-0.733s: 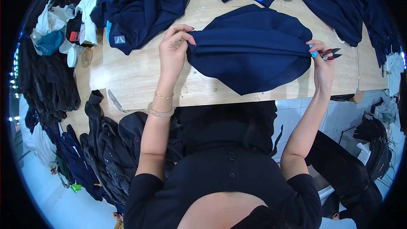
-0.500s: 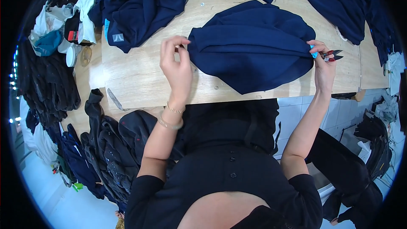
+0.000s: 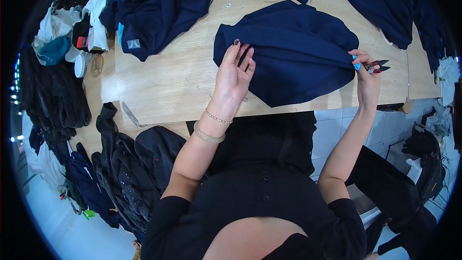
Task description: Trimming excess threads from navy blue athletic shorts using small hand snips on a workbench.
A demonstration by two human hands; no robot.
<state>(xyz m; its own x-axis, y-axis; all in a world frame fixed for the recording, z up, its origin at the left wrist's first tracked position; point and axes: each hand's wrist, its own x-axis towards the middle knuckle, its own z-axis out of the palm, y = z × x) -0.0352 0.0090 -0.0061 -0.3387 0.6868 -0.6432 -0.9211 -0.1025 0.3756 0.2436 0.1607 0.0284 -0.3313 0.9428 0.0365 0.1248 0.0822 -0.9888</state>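
A navy garment (image 3: 298, 77) lies bunched on the wooden table in front of me, with folds running across it. My left hand (image 3: 234, 77) is over its left end, palm turned up, fingers loosely bent and apart, with nothing seen in them. At the right end, my right hand (image 3: 367, 74) pinches the garment's edge by a small light-blue piece (image 3: 356, 62). The same hand keeps a pair of small scissors (image 3: 380, 66) with red on the handles, its dark blades pointing right, away from the cloth.
More navy garments (image 3: 163, 5) are heaped along the table's (image 3: 163, 86) far side. Dark clothes (image 3: 130, 178) hang or lie in piles at the left, near a white round lid (image 3: 81, 65) and a roll of tape (image 3: 97, 65). Tiled floor (image 3: 332, 130) shows beyond the near edge.
My left hand has moved right from beside the garment to over its left end and turned palm up. My right hand stays in place, still pinching the edge.
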